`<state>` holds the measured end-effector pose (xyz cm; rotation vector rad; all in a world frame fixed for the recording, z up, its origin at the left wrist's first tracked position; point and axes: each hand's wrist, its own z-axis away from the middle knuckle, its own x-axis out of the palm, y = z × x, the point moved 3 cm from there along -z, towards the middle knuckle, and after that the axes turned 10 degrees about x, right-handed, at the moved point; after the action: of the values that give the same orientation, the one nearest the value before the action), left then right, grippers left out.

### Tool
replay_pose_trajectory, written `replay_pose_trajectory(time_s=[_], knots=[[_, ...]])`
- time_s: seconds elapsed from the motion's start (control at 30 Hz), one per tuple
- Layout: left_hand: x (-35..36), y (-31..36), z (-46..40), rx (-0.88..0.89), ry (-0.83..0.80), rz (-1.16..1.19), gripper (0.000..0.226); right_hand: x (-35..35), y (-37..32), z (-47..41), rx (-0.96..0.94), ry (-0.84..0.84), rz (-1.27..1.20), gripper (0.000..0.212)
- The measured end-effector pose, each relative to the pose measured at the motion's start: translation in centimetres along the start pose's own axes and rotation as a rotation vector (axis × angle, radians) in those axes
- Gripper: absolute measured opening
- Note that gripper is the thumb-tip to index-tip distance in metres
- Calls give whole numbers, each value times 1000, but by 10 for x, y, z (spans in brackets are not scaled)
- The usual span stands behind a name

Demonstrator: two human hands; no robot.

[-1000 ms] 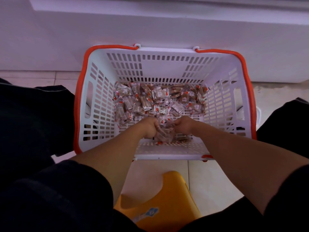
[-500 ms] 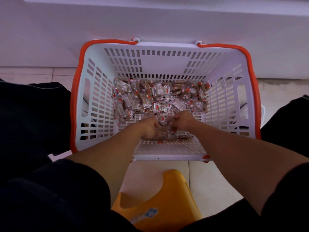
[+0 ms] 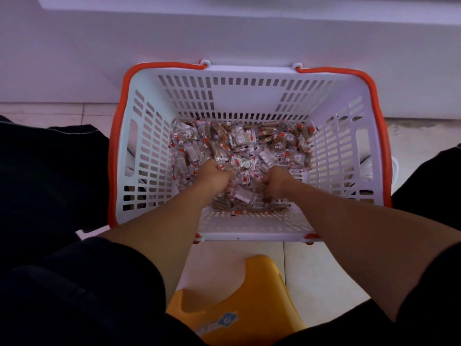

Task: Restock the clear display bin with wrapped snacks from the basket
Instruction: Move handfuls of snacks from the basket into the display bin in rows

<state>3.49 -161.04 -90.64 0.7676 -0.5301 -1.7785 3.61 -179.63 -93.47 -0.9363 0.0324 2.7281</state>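
A white slotted basket [image 3: 154, 136] with orange handles stands on the floor between my knees. Its bottom is covered with several small clear-wrapped brown snacks [image 3: 245, 143] with red marks. Both my hands reach down into the pile near the basket's front wall. My left hand [image 3: 215, 177] has its fingers curled round some wrapped snacks. My right hand [image 3: 275, 184] is also curled into the pile, gripping snacks. A few loose snacks lie between the two hands. The clear display bin is not in view.
A white cabinet base [image 3: 224, 46] runs along the wall right behind the basket. A yellow plastic stool [image 3: 239, 295] sits under me, just in front of the basket. My dark-clothed legs [image 3: 50, 171] flank the basket on both sides. Tiled floor [image 3: 311, 270] shows around the stool.
My hands were together at the front of the pile; now they have spread apart and pushed deeper into the snacks. The view has shifted slightly downward.
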Motion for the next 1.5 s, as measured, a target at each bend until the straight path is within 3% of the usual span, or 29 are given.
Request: replay_pose_trajectory(time_s=[0.1, 0.13, 0.2, 0.23, 0.33, 0.43, 0.5, 0.7, 0.77, 0.87, 1.0, 1.13, 1.3, 1.4, 1.5], knots=[[-2, 4, 8, -43, -53, 71, 79, -18, 6, 10, 15, -1, -203, 13], [-3, 7, 10, -46, -67, 90, 73, -30, 8, 17, 27, -21, -338, 26], [-6, 17, 13, -27, -97, 153, 50, -57, 10, 35, 41, -215, -689, 58], [-8, 27, 15, -9, -114, 202, 38, -73, 8, 47, 20, -332, -807, 59], [-12, 71, 29, 66, -202, 347, 21, -124, 2, 84, -99, -506, -852, 31], [-18, 126, 55, 173, -283, 442, 26, -169, -11, 132, -252, -507, -880, 29], [-27, 166, 74, 247, -315, 470, 26, -196, -21, 165, -382, -392, -916, 30], [-77, 281, 146, 513, -286, 429, 18, -275, -29, 260, -600, 364, -1051, 47], [-87, 297, 170, 549, -304, 410, 19, -294, -30, 280, -685, 499, -1050, 55], [-92, 306, 189, 582, -323, 479, 24, -310, -38, 294, -783, 611, -948, 51], [-88, 326, 196, 649, -389, 466, 40, -317, -45, 296, -805, 819, -791, 50], [-87, 340, 191, 714, -307, 452, 22, -329, -46, 295, -788, 796, -615, 68], [-90, 347, 185, 823, -278, 381, 10, -334, -48, 300, -841, 641, -573, 67], [-87, 352, 184, 855, -287, 384, 10, -342, -46, 304, -832, 702, -551, 69], [-88, 357, 186, 875, -298, 470, 12, -354, -39, 310, -876, 863, -686, 58]])
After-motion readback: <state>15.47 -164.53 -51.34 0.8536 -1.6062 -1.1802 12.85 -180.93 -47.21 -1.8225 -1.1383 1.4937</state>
